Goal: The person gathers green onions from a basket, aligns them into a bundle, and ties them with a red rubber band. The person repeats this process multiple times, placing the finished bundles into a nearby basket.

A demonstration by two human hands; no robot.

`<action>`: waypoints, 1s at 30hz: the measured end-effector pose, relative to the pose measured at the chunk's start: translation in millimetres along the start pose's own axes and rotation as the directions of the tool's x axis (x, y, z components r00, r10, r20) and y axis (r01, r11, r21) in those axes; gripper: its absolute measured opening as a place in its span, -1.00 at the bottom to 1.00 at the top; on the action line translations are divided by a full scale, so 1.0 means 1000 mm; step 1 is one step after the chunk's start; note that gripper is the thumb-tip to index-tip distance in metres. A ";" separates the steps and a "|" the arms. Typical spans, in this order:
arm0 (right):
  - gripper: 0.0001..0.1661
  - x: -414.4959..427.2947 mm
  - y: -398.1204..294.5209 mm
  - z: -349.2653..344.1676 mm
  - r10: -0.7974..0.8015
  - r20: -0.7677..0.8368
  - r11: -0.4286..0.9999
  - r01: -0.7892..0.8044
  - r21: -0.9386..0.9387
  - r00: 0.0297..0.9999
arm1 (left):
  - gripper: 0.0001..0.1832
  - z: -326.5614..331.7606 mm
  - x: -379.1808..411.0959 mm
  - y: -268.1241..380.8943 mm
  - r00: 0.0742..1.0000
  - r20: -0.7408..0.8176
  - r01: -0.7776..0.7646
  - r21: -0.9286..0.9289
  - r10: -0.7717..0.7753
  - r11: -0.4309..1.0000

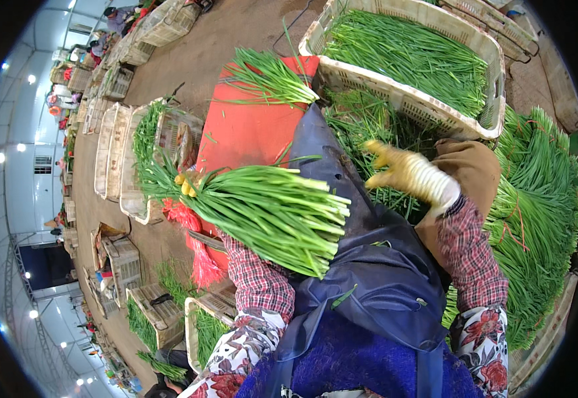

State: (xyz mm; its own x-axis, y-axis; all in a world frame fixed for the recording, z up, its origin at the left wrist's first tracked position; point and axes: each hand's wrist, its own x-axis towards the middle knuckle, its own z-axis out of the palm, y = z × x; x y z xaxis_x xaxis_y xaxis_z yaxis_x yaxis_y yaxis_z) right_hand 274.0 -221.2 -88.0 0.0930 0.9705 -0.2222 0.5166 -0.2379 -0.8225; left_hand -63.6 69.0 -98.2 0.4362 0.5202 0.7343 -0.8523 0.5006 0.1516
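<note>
My left hand [187,184], in a yellow glove, grips a large bunch of garlic chives [274,214] by its leafy part. The pale cut ends point right, over the dark apron [358,239] on my lap. My right hand [403,171], in a white and yellow glove, is blurred, fingers spread, and holds nothing. It is right of the bunch, above loose green leaves [358,117]. A smaller bunch of chives [279,82] lies on the far end of a red board [251,129] in front of me.
A plastic crate [398,82] full of chives stands at the upper right. Tied chive bundles [532,209] are piled on my right. Red plastic strands [204,258] hang beside the board. More crates [139,189] stand on the left, and people [114,20] are far off.
</note>
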 end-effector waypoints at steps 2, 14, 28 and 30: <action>-0.13 -0.010 -0.056 0.031 -0.173 0.154 0.962 0.133 0.238 0.973 | -0.66 0.000 0.002 0.000 0.998 0.042 0.045 -0.024 -0.044 0.999; -0.56 -0.017 -0.030 0.056 0.163 -0.059 0.721 -0.078 0.689 0.985 | -0.62 0.007 0.002 0.024 0.984 0.133 0.123 -0.003 -0.121 0.992; -0.58 -0.027 -0.083 0.111 -0.722 0.074 0.673 0.723 -0.154 0.688 | -0.74 0.005 -0.069 0.059 0.985 -0.175 0.008 0.056 0.002 0.998; -0.73 -0.031 -0.053 0.086 -0.505 0.157 0.812 0.529 -0.247 0.848 | -0.74 0.001 -0.061 0.051 0.993 -0.121 0.017 0.034 -0.013 0.999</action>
State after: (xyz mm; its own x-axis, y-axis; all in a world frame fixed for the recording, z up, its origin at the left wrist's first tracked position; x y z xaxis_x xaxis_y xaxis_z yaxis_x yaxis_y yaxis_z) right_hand 170.2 -241.8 -82.7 -0.3161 0.9376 0.1445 0.6791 0.3300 -0.6557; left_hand -134.2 62.3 -134.1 0.4787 0.5933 0.6471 -0.8541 0.4854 0.1869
